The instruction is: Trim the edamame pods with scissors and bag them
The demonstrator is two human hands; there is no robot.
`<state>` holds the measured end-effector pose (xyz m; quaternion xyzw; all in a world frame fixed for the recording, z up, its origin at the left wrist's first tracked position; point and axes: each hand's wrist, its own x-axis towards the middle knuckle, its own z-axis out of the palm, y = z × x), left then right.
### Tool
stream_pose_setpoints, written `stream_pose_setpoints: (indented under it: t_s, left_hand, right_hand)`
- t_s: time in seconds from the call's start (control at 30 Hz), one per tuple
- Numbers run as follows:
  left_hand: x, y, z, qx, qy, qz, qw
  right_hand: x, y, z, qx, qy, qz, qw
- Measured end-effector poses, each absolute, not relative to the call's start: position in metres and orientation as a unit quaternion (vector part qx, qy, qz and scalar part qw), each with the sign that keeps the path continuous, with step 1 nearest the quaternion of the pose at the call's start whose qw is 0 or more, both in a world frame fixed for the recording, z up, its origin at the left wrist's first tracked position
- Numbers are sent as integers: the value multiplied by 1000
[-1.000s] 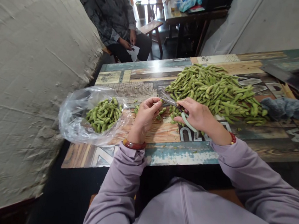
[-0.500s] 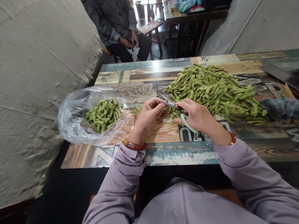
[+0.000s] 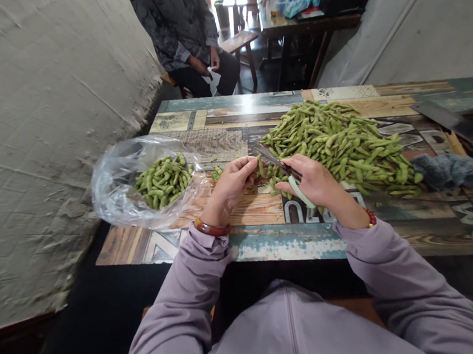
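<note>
My left hand (image 3: pixel 237 180) pinches a green soybean pod (image 3: pixel 260 165) between thumb and fingertips. In my right hand (image 3: pixel 309 178) is a pair of scissors (image 3: pixel 300 191) with pale green handles, its dark blades pointing up and left, just right of the pod. A large heap of soybean pods (image 3: pixel 334 138) lies on the table beyond my right hand. To the left, a clear plastic bag (image 3: pixel 113 184) lies open with a smaller pile of pods (image 3: pixel 164 182) in it. Small green scraps (image 3: pixel 217 172) are scattered beside my left hand.
On the right lie a grey cloth (image 3: pixel 455 170) and a cleaver (image 3: pixel 452 120). The patterned table (image 3: pixel 269 244) stands against a rough white wall (image 3: pixel 54 134). Across it sits a person (image 3: pixel 183 30) holding something white. Another table (image 3: pixel 309 24) with goods stands behind.
The scissors' blades have moved off my left fingertips, slightly right. The pod now stands upright in my left hand. The seated person's hands have shifted slightly.
</note>
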<state>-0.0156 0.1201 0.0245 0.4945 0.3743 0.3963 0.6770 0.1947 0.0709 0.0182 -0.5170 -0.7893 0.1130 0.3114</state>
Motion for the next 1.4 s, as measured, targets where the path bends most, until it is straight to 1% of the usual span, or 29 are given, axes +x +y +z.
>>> stream_pose_setpoints:
  t_s: [0.27,0.43,0.83,1.1,1.4]
  left_hand:
    - [-18,118,28,503,307,396,704]
    - [-18,119,26,482,306,395,720]
    - [-19,122,20,529,366,387,661]
    - [-19,121,19,564,366,355,650]
    - [-16,117,24,579,353,348,647]
  right_hand:
    - [196,69,20,-512,-799,133,284]
    - [197,70,20,-508,-809,125,268]
    - [195,68,21,-522,-812,97,243]
    - [194,68,22,-515,-817,95,241]
    - [193,66,23,-506,-823,103,237]
